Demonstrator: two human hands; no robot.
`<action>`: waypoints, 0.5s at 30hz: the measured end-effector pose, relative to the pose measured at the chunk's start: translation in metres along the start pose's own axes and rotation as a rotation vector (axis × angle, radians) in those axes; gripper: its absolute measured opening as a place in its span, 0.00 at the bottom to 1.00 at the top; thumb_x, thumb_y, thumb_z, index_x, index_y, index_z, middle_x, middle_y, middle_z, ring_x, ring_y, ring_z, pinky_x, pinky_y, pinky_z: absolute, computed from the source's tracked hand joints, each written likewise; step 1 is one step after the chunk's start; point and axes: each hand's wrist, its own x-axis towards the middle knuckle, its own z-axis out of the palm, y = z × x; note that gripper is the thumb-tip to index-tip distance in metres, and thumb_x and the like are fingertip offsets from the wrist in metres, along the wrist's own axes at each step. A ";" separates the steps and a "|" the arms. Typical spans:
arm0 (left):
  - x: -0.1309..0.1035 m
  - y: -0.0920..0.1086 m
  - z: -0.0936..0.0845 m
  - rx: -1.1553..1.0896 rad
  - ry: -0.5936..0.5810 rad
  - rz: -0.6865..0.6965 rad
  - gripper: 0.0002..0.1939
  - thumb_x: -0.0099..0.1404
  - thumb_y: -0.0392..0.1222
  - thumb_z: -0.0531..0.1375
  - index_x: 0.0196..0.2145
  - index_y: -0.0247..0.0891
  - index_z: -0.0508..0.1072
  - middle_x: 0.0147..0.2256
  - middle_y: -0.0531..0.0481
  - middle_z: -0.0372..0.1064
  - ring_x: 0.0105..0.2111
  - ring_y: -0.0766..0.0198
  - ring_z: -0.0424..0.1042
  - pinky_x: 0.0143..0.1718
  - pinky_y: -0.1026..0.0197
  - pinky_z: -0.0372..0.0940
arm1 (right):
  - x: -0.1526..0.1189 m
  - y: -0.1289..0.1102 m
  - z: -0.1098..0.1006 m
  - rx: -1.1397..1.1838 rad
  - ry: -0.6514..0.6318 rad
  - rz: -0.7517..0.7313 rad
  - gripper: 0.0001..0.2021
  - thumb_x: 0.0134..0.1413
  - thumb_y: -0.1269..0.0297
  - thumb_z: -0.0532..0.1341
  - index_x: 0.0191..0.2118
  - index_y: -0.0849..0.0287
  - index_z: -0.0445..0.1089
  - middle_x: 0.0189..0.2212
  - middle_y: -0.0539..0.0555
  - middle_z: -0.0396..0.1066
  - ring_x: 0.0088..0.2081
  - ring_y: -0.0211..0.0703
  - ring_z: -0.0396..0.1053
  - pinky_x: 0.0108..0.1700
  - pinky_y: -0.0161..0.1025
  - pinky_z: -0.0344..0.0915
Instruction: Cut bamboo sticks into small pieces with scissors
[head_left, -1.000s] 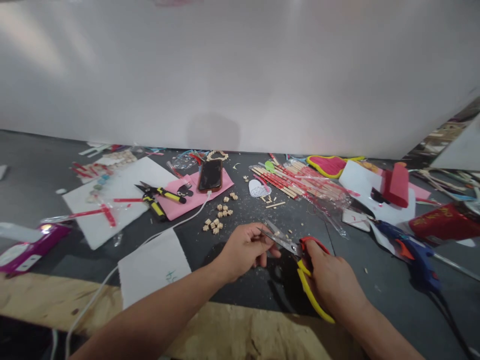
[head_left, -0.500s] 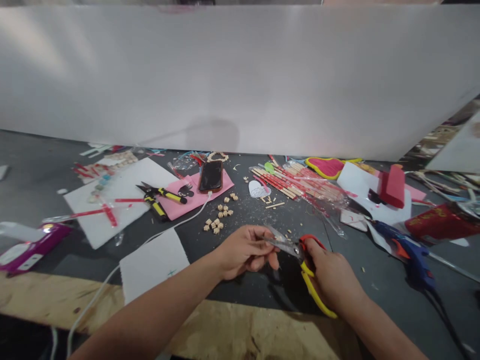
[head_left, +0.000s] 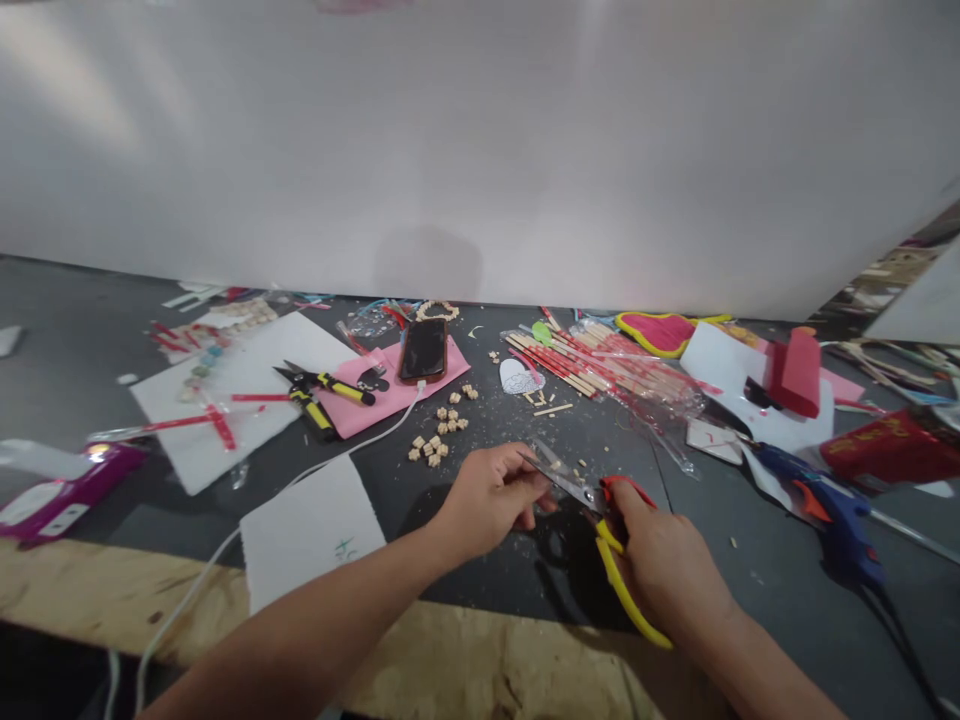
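Note:
A pair of scissors [head_left: 577, 492] with red and yellow handles is gripped in my right hand [head_left: 670, 553]. Its blades stand apart and point left, reaching to the fingertips of my left hand [head_left: 496, 497]. My left fingers are pinched together; what they hold, if anything, is too small and too hidden to make out. Small wooden bits [head_left: 582, 463] lie around the blades on the dark tabletop. Beyond my left hand sit several small clusters of wooden pieces [head_left: 429, 450]. Farther back are a few cut stick pieces [head_left: 553, 409] and a paper cutout with a drawing [head_left: 520, 377].
Left are yellow-black pliers [head_left: 319, 392], a phone [head_left: 424, 350] on pink paper with a white cable, white sheets [head_left: 307, 530] and a purple device [head_left: 71, 490]. Right are wrapped sticks [head_left: 600, 365], a blue glue gun [head_left: 825, 510] and a red can [head_left: 889, 445]. A white panel [head_left: 480, 150] stands behind.
The scissor blades have opened wider at my left fingertips. My left hand has turned slightly, with its fingers more curled in. The view has tilted a little.

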 end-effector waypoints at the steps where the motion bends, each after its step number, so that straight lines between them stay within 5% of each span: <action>1: 0.000 0.001 -0.001 -0.067 -0.033 -0.025 0.05 0.55 0.39 0.56 0.25 0.35 0.67 0.20 0.52 0.69 0.13 0.74 0.60 0.16 0.70 0.54 | 0.000 0.000 0.000 0.008 0.000 -0.008 0.10 0.46 0.69 0.51 0.38 0.58 0.59 0.19 0.50 0.69 0.21 0.41 0.67 0.22 0.34 0.45; 11: -0.001 0.000 -0.014 -0.583 -0.510 -0.320 0.12 0.47 0.42 0.64 0.24 0.31 0.68 0.17 0.48 0.69 0.08 0.76 0.54 0.09 0.72 0.44 | -0.002 0.003 -0.002 0.049 0.041 -0.117 0.10 0.43 0.71 0.51 0.36 0.57 0.58 0.23 0.51 0.72 0.23 0.40 0.68 0.23 0.33 0.51; 13: 0.000 -0.001 -0.013 -0.574 -0.505 -0.299 0.13 0.47 0.44 0.64 0.25 0.31 0.67 0.17 0.48 0.69 0.08 0.76 0.55 0.09 0.72 0.46 | -0.001 0.004 -0.001 0.049 0.065 -0.110 0.09 0.44 0.70 0.51 0.36 0.57 0.58 0.21 0.50 0.71 0.21 0.40 0.68 0.22 0.33 0.50; 15: 0.001 -0.002 -0.008 -0.499 -0.364 -0.215 0.12 0.51 0.44 0.62 0.26 0.32 0.66 0.19 0.49 0.70 0.10 0.75 0.58 0.11 0.72 0.51 | 0.001 0.006 0.001 0.014 0.075 -0.069 0.09 0.46 0.68 0.51 0.36 0.57 0.59 0.19 0.50 0.70 0.20 0.40 0.67 0.21 0.33 0.48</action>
